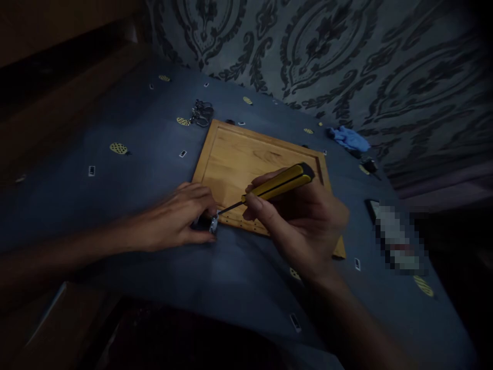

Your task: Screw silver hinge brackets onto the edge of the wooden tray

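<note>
My right hand (304, 216) grips a screwdriver (279, 184) by its yellow and black handle, the shaft pointing down and left. Its tip meets a small shiny metal fitting (213, 223) at the near left corner of a framed wooden panel (246, 159). My left hand (188, 218) pinches that fitting between thumb and fingers, which partly hide it, so its exact kind is unclear. Several small dark holes run along the panel's near edge. The panel lies flat on a blue patterned cloth.
Beyond the panel's far left corner lies a cluster of metal pieces (201, 113). A crumpled blue cloth (349, 139) and a small dark object (370, 164) lie at the right. A blurred-out item (396, 236) rests near the right edge. Patterned wallpaper (265, 46) backs the table.
</note>
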The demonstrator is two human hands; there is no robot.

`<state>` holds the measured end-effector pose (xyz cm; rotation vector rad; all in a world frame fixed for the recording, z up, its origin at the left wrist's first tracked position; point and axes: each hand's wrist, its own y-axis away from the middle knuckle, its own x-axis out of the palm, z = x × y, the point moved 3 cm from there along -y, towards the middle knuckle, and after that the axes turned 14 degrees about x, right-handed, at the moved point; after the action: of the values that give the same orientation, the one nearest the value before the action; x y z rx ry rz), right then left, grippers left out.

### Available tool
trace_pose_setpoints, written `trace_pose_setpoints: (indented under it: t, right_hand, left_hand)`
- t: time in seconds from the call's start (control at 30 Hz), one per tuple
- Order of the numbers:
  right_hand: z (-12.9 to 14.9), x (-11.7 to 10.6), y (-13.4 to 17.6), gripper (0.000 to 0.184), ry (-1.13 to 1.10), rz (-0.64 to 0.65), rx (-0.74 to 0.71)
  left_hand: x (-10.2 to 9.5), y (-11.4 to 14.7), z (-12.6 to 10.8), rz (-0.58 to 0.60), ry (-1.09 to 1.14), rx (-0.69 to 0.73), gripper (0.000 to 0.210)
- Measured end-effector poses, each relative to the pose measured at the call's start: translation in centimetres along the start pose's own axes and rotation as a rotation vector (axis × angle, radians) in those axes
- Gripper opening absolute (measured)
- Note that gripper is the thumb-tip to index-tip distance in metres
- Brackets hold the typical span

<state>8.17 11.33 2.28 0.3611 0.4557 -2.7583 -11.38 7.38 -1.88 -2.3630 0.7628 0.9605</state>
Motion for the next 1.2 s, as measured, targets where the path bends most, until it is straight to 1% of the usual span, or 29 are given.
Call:
trace_pose_setpoints:
  t: [0.27,0.6,0.73,0.83,0.93,1.03,1.13,1.2]
  right_hand:
    - [-0.6,0.2,0.2,0.014,0.034,0.002,0.016]
    - [-1.2,0.6,0.4,0.020,0.017,0.052,0.065]
    - [-0.9,0.6,0.3,0.022,0.031,0.070,0.032]
    - [-0.5,0.7,0.1,0.020,0.037,0.079,-0.039]
    - [0.0,0.7,-0.2,0.015,0.029,0.149,-0.086]
    - [0.5,0.4,-0.6,0.009,0.042,0.253,-0.048]
    - [0.9,0.0,-0.8,0.012,0.080,0.360,-0.017]
    - [0.9,0.0,-0.9,0.015,0.086,0.394,-0.001]
  left_hand:
    - [0.0,0.0,0.1,0.002,0.001,-0.013,0.024]
    - [0.0,0.1,0.0,0.008,-0.004,-0.018,0.024]
    - [0.0,0.1,0.0,0.004,-0.005,-0.022,0.025]
    - [0.0,0.1,0.0,0.000,-0.003,-0.012,0.023]
    - [0.1,0.2,0.1,0.004,-0.004,-0.004,0.021]
    - [0.2,0.2,0.3,-0.001,-0.005,0.009,0.021]
    - [0.3,0.3,0.4,-0.014,-0.011,0.030,0.024]
    - [0.2,0.3,0.4,-0.015,-0.011,0.034,0.024]
